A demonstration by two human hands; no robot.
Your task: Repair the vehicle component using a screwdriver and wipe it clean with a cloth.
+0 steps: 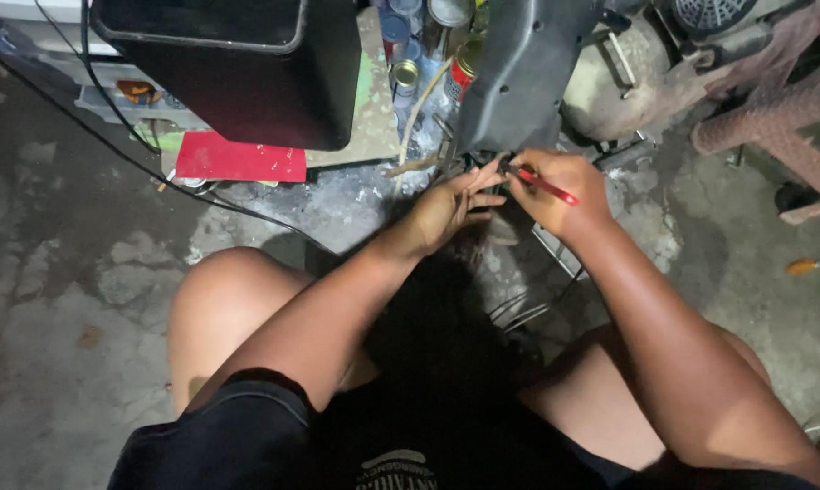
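Here, both hands are working at the foot of a dark grey plastic panel (519,73)
The right hand (564,192) is gripping a slim red-handled tool (544,186); the left hand (446,210) is lying open, fingers extended, just beside it above the cracked concrete floor (56,299)

Lots hidden around the hands, edges crop the rest.

Right hand (560,192) covers most of the red-handled tool (548,187); its tip is lost in shadow under the grey panel (519,73), can't tell the tool type. Left hand (446,210) fingertips run into the same dark spot, contact point unreadable. Grey panel cut off by the top edge, lower end too dark to see. Black box (247,73) cropped at the top. Cans (419,54) partly behind the panel, tops cut off. Wires (519,313) by the right knee vanish into shadow. Small orange object (802,266) on the floor too small to identify. Black cable (111,145) runs off the left edge.
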